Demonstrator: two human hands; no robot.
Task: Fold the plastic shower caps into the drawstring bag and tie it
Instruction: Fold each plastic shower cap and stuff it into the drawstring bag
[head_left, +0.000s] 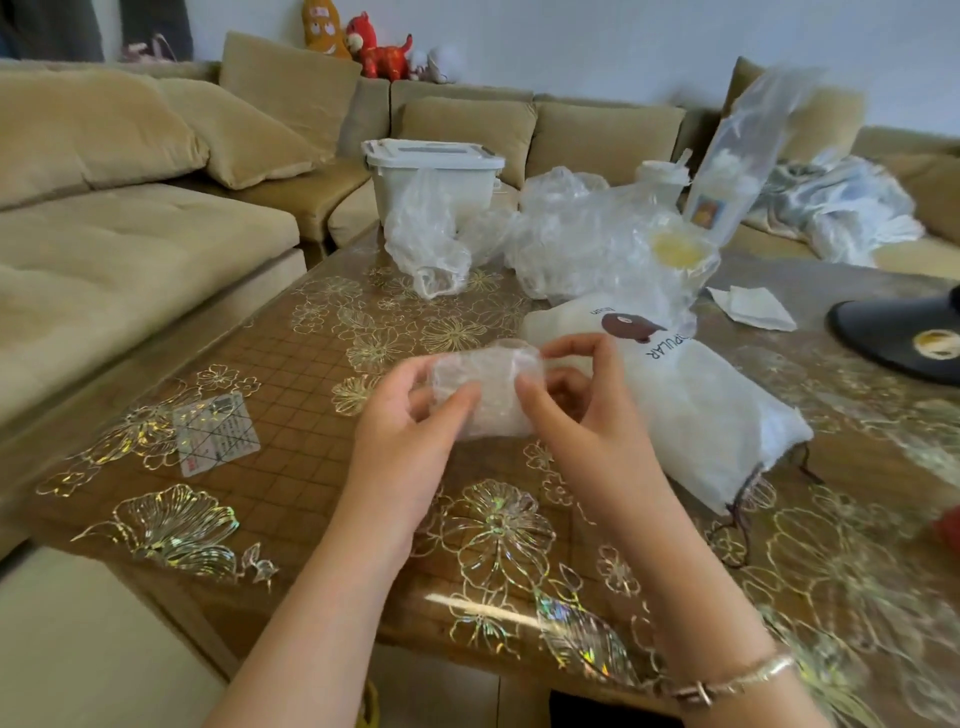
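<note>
A clear crinkled shower cap (485, 389), folded into a small wad, is held above the table between both hands. My left hand (410, 421) grips its left end, thumb in front. My right hand (576, 400) pinches its right end with thumb and fingers. Just right of my hands lies the white drawstring bag (691, 410) with a brown bear print, its dark cords (748, 499) trailing at the near end. Several more loose clear caps (561, 244) are heaped at the back of the table.
The table (291, 379) has a clear cover with gold flowers. A white lidded bin (431, 171) and a standing plastic packet (737, 171) are at the back. A black cap (904, 343) and a tissue (753, 306) lie right. A card (215, 434) lies left. Sofas surround.
</note>
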